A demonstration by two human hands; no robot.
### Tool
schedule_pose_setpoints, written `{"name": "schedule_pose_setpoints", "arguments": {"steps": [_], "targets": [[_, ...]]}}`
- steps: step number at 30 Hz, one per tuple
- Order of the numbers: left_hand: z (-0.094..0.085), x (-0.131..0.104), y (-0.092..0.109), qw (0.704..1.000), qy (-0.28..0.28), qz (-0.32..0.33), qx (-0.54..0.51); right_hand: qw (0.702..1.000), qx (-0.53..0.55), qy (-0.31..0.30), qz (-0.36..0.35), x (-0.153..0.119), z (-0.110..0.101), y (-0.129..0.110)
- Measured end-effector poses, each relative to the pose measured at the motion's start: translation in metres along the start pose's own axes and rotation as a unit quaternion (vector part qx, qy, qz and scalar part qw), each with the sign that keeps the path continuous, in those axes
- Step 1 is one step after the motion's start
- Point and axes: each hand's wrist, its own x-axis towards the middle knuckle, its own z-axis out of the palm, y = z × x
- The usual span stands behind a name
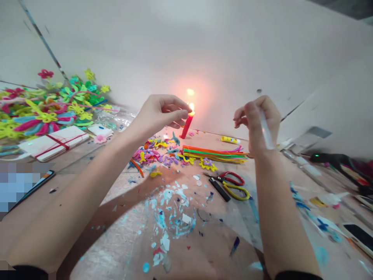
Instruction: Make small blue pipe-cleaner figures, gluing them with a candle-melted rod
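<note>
A lit red candle [187,125] stands tilted on the table near the wall. Beside its flame is my left hand [164,111], thumb and fingertips pinched together; whatever is between them is too small to make out. My right hand [260,120] is raised to the right of the candle, its fingers curled round a translucent whitish stick [265,130], probably a glue stick. Below the hands lie a bundle of coloured pipe cleaners [214,154], a heap of small bent pipe-cleaner pieces [147,155], and scissors [233,184] with one red and one yellow handle.
Pipe-cleaner flowers [49,112] are piled at the left, behind a white box [56,143] with red cord. A phone [35,188] lies at the left edge. A black strip [220,189] touches the scissors. Wax-like blue flakes [166,217] are scattered in front. A yellow tube [229,139] lies by the wall.
</note>
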Motion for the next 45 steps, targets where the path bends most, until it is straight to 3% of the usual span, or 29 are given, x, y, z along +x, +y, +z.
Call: {"name": "schedule_pose_setpoints", "arguments": {"steps": [8, 16, 19, 25, 33, 45], "targets": [[-0.005, 0.005, -0.007, 1.0, 0.0, 0.001, -0.022, 0.987, 0.109, 0.063, 0.1, 0.037, 0.031, 0.04], [-0.003, 0.008, -0.012, 0.999, -0.018, -0.023, -0.026, 0.976, 0.11, 0.083, 0.167, 0.034, 0.06, 0.078], [-0.001, 0.008, -0.013, 0.999, -0.023, -0.027, -0.025, 0.982, 0.072, 0.076, 0.155, 0.03, 0.062, 0.09], [0.001, 0.009, -0.014, 0.999, -0.019, -0.031, -0.021, 0.989, 0.051, 0.065, 0.126, 0.024, 0.059, 0.093], [0.004, 0.011, -0.019, 0.999, -0.018, -0.037, -0.025, 0.975, 0.106, 0.072, 0.184, 0.024, 0.062, 0.095], [0.006, 0.009, -0.018, 1.0, -0.019, -0.018, 0.01, 0.986, 0.053, 0.077, 0.139, 0.022, 0.064, 0.104]]}}
